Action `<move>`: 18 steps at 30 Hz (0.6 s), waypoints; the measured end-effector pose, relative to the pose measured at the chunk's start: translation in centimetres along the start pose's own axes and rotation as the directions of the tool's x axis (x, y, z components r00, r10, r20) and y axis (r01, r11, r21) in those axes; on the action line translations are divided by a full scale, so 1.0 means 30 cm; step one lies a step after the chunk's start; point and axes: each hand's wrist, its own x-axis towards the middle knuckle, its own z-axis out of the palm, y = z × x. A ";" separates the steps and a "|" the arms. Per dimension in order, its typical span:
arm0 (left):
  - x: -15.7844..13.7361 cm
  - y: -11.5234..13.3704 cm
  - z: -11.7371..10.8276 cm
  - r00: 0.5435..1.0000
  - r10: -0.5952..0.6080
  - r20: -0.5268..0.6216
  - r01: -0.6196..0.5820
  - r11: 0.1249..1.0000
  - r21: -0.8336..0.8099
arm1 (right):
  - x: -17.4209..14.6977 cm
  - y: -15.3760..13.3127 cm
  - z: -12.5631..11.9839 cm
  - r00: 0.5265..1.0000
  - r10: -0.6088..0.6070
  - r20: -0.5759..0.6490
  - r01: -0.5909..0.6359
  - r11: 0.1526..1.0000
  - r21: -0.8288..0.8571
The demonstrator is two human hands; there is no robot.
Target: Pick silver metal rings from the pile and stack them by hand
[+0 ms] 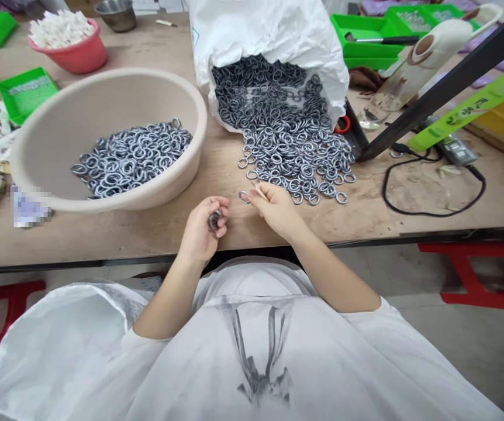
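Observation:
My left hand (202,229) is curled closed around a few dark grey rings (215,220), above the front of the table. In my right hand (282,211), the fingers pinch a thin pale stick-like tool (261,192); its tip is too small to make out. A single grey ring (244,197) shows at my right fingertips, and I cannot tell whether they touch it. Just beyond that hand, a heap of loose grey rings (296,155) spills from a white sack (265,29) lying on its side. More rings (133,158) lie inside a large beige basin (107,93) at the left.
A pink bowl of white pieces (76,52), a green tray (26,93) and a metal bowl (116,14) stand back left. To the right are a slanting black bar (445,82), a clear bottle (403,88) and a looped black cable (386,187). Red stools (480,275) flank me.

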 end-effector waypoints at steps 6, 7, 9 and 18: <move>-0.026 -0.086 0.062 0.981 0.195 0.018 -0.195 0.964 0.178 | -0.074 -0.045 0.025 0.996 0.070 0.064 -0.093 0.846 0.525; -0.029 -0.090 0.065 0.977 0.212 0.014 -0.211 0.960 0.184 | -0.079 -0.049 0.028 0.998 0.058 0.010 -0.055 0.858 0.511; -0.033 -0.088 0.066 0.977 0.212 0.033 -0.214 0.961 0.176 | -0.083 -0.049 0.025 0.996 0.004 -0.094 0.040 0.886 0.461; -0.045 -0.052 0.078 0.995 0.057 0.077 -0.061 0.996 0.060 | -0.120 -0.033 -0.025 0.946 -0.321 0.038 0.323 0.943 -0.081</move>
